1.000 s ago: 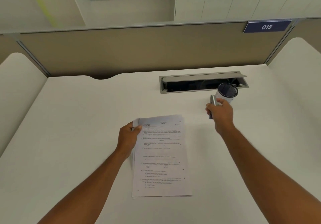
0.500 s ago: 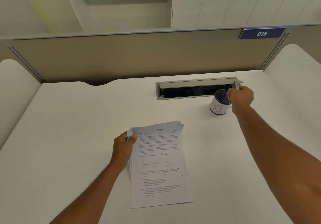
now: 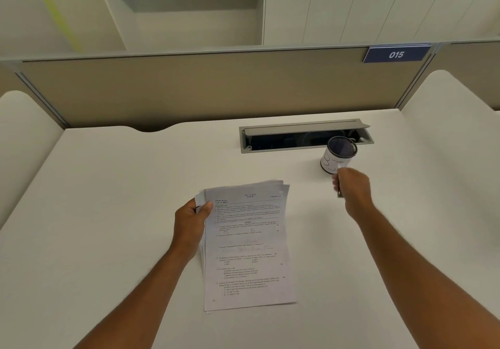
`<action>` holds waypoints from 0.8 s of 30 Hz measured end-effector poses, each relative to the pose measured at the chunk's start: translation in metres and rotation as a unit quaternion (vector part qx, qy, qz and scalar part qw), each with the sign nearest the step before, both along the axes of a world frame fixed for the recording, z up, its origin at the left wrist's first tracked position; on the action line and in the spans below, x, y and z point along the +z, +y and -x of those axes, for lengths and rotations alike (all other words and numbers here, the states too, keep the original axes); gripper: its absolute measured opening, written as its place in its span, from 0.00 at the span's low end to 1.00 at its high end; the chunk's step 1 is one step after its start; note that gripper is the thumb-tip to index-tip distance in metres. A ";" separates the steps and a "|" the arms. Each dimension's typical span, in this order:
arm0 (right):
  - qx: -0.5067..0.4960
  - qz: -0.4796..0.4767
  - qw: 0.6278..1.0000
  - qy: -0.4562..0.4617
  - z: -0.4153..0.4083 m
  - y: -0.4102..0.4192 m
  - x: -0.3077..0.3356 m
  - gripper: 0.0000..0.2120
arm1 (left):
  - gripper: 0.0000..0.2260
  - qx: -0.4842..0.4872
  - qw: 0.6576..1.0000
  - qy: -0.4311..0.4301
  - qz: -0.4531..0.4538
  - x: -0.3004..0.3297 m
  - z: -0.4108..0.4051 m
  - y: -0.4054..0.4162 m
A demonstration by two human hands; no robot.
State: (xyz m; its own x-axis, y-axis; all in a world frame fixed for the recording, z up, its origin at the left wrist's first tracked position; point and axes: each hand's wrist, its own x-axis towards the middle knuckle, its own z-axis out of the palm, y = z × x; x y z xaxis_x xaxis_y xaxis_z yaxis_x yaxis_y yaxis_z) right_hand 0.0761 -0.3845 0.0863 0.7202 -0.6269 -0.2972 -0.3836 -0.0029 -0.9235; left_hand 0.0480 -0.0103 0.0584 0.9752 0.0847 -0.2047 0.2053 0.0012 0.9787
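A stack of printed paper sheets [image 3: 249, 243] lies on the white desk [image 3: 108, 213], its top edges slightly fanned. My left hand [image 3: 190, 221] grips the stack at its upper left corner, thumb on top. A mesh pen cup [image 3: 338, 156] with a white label stands to the upper right, with nothing showing inside. My right hand [image 3: 351, 189] hovers just in front of the cup, fingers curled round a small silvery object [image 3: 341, 172] that is blurred and mostly hidden.
An open grey cable tray [image 3: 305, 129] is set into the desk just behind the cup. Beige partition panels [image 3: 189, 91] close off the back and sides, with a blue sign [image 3: 396, 54] reading 015. White cabinets stand beyond.
My right hand has drawn back from the far side of the cup to its near side, still holding the silvery object. My left hand stays on the papers.
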 end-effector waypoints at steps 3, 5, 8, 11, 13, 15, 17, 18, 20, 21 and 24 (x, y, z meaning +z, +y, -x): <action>0.069 0.067 0.994 0.058 0.028 0.013 -0.028 0.09 | 0.10 -0.001 1.000 -0.007 0.015 0.007 0.006 0.000; 0.115 0.161 0.973 0.117 0.047 0.023 -0.042 0.07 | 0.10 -0.001 0.999 -0.009 0.033 0.012 0.009 0.002; 0.159 0.270 0.935 0.164 0.074 0.039 -0.062 0.08 | 0.08 0.002 0.999 -0.011 0.048 0.019 0.014 0.005; 0.184 0.339 0.907 0.170 0.095 0.050 -0.078 0.11 | 0.08 0.008 0.998 -0.016 0.061 0.026 0.020 0.006; 0.194 0.363 0.894 0.179 0.103 0.053 -0.082 0.11 | 0.09 0.004 0.998 -0.020 0.065 0.031 0.025 0.007; 0.205 0.370 0.884 0.200 0.108 0.055 -0.079 0.12 | 0.08 0.001 0.997 -0.024 0.067 0.034 0.030 0.008; 0.214 0.369 0.880 0.209 0.110 0.058 -0.072 0.14 | 0.07 -0.001 0.997 -0.026 0.068 0.037 0.034 0.009; 0.208 0.357 0.890 0.191 0.111 0.062 -0.066 0.17 | 0.06 -0.002 0.997 -0.026 0.067 0.039 0.036 0.010; 0.169 0.261 0.947 0.078 0.112 0.072 -0.049 0.22 | 0.06 0.000 0.997 -0.024 0.070 0.042 0.038 0.010; 0.149 0.189 0.971 0.004 0.112 0.078 -0.037 0.22 | 0.06 0.002 0.997 -0.023 0.073 0.043 0.039 0.011; 0.183 -0.020 0.975 -0.125 0.112 0.096 -0.005 0.23 | 0.06 0.002 0.996 -0.020 0.089 0.047 0.043 0.011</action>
